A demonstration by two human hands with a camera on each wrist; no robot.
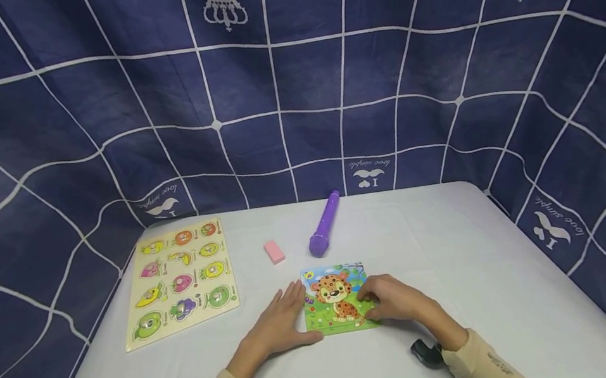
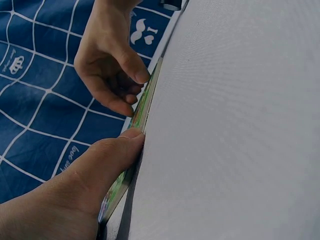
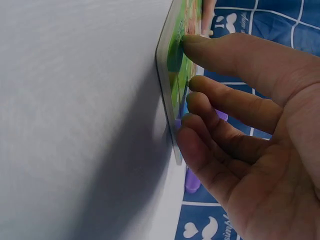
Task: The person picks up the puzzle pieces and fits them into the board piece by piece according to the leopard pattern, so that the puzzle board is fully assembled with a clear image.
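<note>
A square wooden picture puzzle [image 1: 335,293] with a spotted leopard cub on green and blue lies flat on the white table. Along its left edge rests my left hand [image 1: 279,323], fingers straight and thumb spread to the lower left corner. In the left wrist view that thumb [image 2: 112,155] lies against the puzzle's edge. My right hand [image 1: 396,298] is over the right side, thumb and fingers loosely bent and apart. The right wrist view shows its fingertips [image 3: 195,82] at the picture surface [image 3: 175,65], with no separate object between them.
A wooden fruit peg board [image 1: 178,285] lies at the left. Beyond the leopard puzzle are a pink block [image 1: 274,251] and a purple toy microphone [image 1: 325,224]. A blue checked curtain [image 1: 299,74] rises behind the white table [image 1: 435,235].
</note>
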